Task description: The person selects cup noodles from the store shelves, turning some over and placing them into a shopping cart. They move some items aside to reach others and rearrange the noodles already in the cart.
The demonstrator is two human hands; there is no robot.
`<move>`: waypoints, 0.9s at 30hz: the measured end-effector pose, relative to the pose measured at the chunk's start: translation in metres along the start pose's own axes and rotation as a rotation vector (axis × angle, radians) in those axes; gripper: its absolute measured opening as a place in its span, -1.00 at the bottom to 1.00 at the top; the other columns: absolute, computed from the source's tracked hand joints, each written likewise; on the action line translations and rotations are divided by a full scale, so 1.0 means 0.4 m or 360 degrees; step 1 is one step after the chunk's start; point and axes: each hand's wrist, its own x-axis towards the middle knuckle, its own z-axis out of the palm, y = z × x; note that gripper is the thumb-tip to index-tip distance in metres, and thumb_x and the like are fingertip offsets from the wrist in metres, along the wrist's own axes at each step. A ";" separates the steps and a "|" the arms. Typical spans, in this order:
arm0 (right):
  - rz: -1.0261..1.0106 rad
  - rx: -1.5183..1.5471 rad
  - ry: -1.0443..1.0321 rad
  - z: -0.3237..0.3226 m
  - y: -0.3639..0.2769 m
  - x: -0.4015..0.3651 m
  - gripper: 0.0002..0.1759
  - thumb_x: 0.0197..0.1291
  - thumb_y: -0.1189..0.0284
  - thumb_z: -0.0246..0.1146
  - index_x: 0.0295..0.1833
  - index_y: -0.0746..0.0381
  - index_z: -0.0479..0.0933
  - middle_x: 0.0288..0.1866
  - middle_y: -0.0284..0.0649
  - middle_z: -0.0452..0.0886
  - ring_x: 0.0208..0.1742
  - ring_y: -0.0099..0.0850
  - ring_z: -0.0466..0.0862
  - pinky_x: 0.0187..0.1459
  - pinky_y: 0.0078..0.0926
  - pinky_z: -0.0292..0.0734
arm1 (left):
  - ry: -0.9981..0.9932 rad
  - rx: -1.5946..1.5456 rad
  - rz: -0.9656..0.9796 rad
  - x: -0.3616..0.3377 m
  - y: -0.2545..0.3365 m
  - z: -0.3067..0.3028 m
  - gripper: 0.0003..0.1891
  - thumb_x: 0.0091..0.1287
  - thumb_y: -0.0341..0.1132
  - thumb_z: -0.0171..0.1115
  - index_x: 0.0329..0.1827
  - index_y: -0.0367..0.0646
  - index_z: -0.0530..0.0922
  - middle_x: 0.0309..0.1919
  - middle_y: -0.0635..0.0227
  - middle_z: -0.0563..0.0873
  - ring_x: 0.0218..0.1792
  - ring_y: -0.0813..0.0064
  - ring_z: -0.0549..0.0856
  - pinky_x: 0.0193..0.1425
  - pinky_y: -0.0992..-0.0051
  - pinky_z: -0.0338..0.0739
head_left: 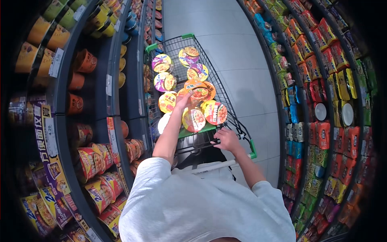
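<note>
My left hand (184,100) reaches into a wire shopping cart (228,105), its fingers closed on an orange instant noodle cup (199,94). Another orange cup lies right beside it. Around them in the cart stand several more noodle cups: purple-and-yellow ones (165,81) farther in, a yellow one (167,102) left of my hand, and red-and-yellow ones (215,112) close to me. My right hand (227,139) is by the cart's near edge, fingers apart, holding nothing that I can see. The white push handle (213,166) passes below my right forearm.
Shelves on the left hold noodle cups and tubs (93,161), with price tags (56,62) along their edges. Bagged noodles (314,137) line the right-hand shelves. A tiled floor (258,92) runs along the cart's right side and ahead of it.
</note>
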 end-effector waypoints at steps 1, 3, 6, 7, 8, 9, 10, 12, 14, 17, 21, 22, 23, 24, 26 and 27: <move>0.0008 0.0011 0.0027 0.008 0.001 -0.001 -0.57 -0.12 0.05 0.60 -0.32 0.08 0.60 -0.36 -0.40 0.62 -0.21 -0.33 0.64 -0.20 -0.31 0.62 | -0.0067 -0.0025 -0.0022 0.054 -0.034 0.000 -0.69 0.37 -0.17 0.42 0.00 -0.17 0.60 -0.11 0.24 0.73 -0.16 0.39 0.76 -0.12 0.39 0.75; 0.0018 0.0002 0.0029 0.004 0.000 0.000 -0.57 -0.11 0.05 0.60 -0.33 0.08 0.60 -0.36 -0.40 0.62 -0.20 -0.34 0.65 -0.21 -0.31 0.61 | -0.0071 0.0043 -0.0068 0.129 -0.080 0.002 -0.75 0.43 -0.38 0.28 0.12 -0.14 0.53 -0.13 0.27 0.72 -0.21 0.42 0.76 -0.19 0.46 0.73; 0.0005 -0.0008 0.0077 0.006 -0.006 0.002 -0.58 -0.10 0.05 0.59 -0.34 0.08 0.59 -0.36 -0.40 0.61 -0.22 -0.35 0.64 -0.23 -0.33 0.61 | 0.0000 0.0295 -0.0013 0.150 -0.105 0.031 -0.62 0.44 -0.46 0.23 0.29 -0.12 0.42 -0.17 0.30 0.70 -0.25 0.45 0.76 -0.27 0.48 0.69; 0.0004 -0.0011 0.0077 0.002 -0.007 0.003 -0.58 -0.10 0.05 0.59 -0.34 0.08 0.59 -0.37 -0.41 0.61 -0.22 -0.35 0.63 -0.24 -0.33 0.61 | 0.0023 0.0405 0.0014 0.156 -0.115 0.039 -0.54 0.43 -0.43 0.25 0.36 -0.13 0.38 -0.19 0.31 0.69 -0.25 0.47 0.75 -0.29 0.47 0.67; 0.0005 -0.0012 0.0072 -0.001 -0.007 0.002 -0.58 -0.09 0.05 0.59 -0.34 0.08 0.59 -0.37 -0.41 0.60 -0.22 -0.35 0.63 -0.24 -0.34 0.61 | 0.0049 0.0430 0.0007 0.162 -0.126 0.047 -0.50 0.38 -0.40 0.29 0.37 -0.16 0.39 -0.20 0.29 0.72 -0.27 0.46 0.74 -0.27 0.44 0.66; 0.0009 -0.0013 0.0068 -0.005 -0.009 0.005 -0.58 -0.10 0.05 0.59 -0.35 0.08 0.59 -0.38 -0.42 0.60 -0.23 -0.36 0.62 -0.25 -0.34 0.60 | 0.0077 0.0455 -0.0004 0.164 -0.137 0.054 -0.46 0.33 -0.38 0.33 0.38 -0.18 0.41 -0.22 0.27 0.75 -0.28 0.45 0.73 -0.25 0.41 0.64; 0.0008 -0.0015 0.0066 -0.002 -0.005 0.005 -0.59 -0.09 0.05 0.59 -0.35 0.07 0.59 -0.38 -0.42 0.60 -0.23 -0.36 0.62 -0.25 -0.34 0.60 | 0.0108 0.0480 -0.0017 0.130 -0.119 0.067 -0.42 0.29 -0.35 0.37 0.38 -0.21 0.43 -0.23 0.25 0.78 -0.30 0.43 0.72 -0.23 0.39 0.63; 0.0005 -0.0009 0.0058 0.005 -0.001 0.006 -0.59 -0.09 0.05 0.59 -0.36 0.07 0.59 -0.38 -0.42 0.60 -0.23 -0.36 0.63 -0.25 -0.34 0.60 | 0.0005 0.0710 0.0118 0.089 -0.116 0.079 -0.43 0.27 -0.29 0.37 0.34 -0.24 0.47 -0.15 0.17 0.78 -0.24 0.37 0.74 -0.11 0.35 0.65; 0.0015 -0.0014 0.0058 0.008 -0.001 0.005 -0.60 -0.07 0.05 0.58 -0.36 0.07 0.59 -0.38 -0.42 0.60 -0.23 -0.37 0.63 -0.25 -0.34 0.60 | -0.0114 0.0966 0.0303 0.083 -0.138 0.073 -0.48 0.26 -0.28 0.35 0.29 -0.24 0.53 -0.09 0.09 0.78 -0.16 0.30 0.76 -0.01 0.31 0.66; 0.0024 -0.0011 0.0045 0.009 0.001 0.009 -0.61 -0.06 0.07 0.58 -0.36 0.08 0.60 -0.37 -0.41 0.61 -0.23 -0.37 0.63 -0.24 -0.34 0.61 | -0.0054 0.1114 0.0654 0.054 -0.188 0.060 -0.59 0.28 -0.28 0.31 0.18 -0.22 0.61 -0.01 0.00 0.76 0.00 0.07 0.76 0.21 0.19 0.62; 0.0023 0.0005 0.0039 -0.003 -0.008 0.018 -0.61 -0.04 0.10 0.59 -0.40 0.13 0.61 -0.37 -0.37 0.66 -0.26 -0.34 0.65 -0.23 -0.35 0.64 | 0.0068 0.1400 0.0847 -0.019 -0.227 -0.012 -0.61 0.29 -0.24 0.34 0.15 -0.16 0.63 0.09 0.02 0.69 0.15 0.01 0.68 0.31 0.15 0.57; 0.0029 0.0006 0.0024 -0.002 -0.009 0.018 -0.61 -0.03 0.10 0.59 -0.40 0.13 0.61 -0.38 -0.37 0.66 -0.26 -0.33 0.65 -0.23 -0.34 0.63 | 0.0163 0.1571 0.0925 -0.043 -0.222 -0.032 -0.62 0.28 -0.24 0.35 0.14 -0.14 0.63 0.12 0.01 0.67 0.19 0.01 0.66 0.33 0.14 0.55; 0.0031 0.0004 0.0010 -0.002 -0.009 0.021 -0.61 -0.03 0.10 0.59 -0.40 0.13 0.61 -0.38 -0.37 0.66 -0.26 -0.33 0.66 -0.23 -0.34 0.63 | 0.0093 0.1576 0.0790 -0.032 -0.235 -0.066 -0.63 0.27 -0.20 0.37 0.11 -0.11 0.64 0.22 0.03 0.61 0.25 -0.01 0.60 0.37 0.09 0.52; 0.0030 0.0000 -0.0004 -0.002 -0.008 0.023 -0.61 -0.03 0.09 0.59 -0.40 0.13 0.61 -0.38 -0.36 0.66 -0.25 -0.32 0.66 -0.23 -0.33 0.63 | 0.0102 0.1618 0.0663 -0.060 -0.227 -0.087 -0.62 0.27 -0.20 0.37 0.13 -0.09 0.64 0.28 0.03 0.57 0.28 0.00 0.58 0.38 0.10 0.51; 0.0053 -0.0028 -0.0021 0.000 -0.006 0.021 -0.60 -0.05 0.08 0.61 -0.38 0.11 0.61 -0.38 -0.36 0.67 -0.23 -0.29 0.69 -0.22 -0.30 0.63 | 0.0130 0.1670 0.0400 -0.137 -0.219 -0.124 -0.61 0.27 -0.20 0.36 0.15 -0.06 0.64 0.39 0.03 0.50 0.35 0.02 0.55 0.41 0.11 0.50; 0.0030 -0.0052 -0.0019 -0.004 -0.005 0.023 -0.60 -0.06 0.08 0.62 -0.37 0.10 0.62 -0.38 -0.36 0.67 -0.22 -0.29 0.69 -0.22 -0.30 0.63 | 0.0108 0.1682 0.0484 -0.148 -0.244 -0.160 -0.58 0.27 -0.21 0.36 0.22 -0.01 0.64 0.52 0.06 0.39 0.46 0.05 0.47 0.50 0.12 0.44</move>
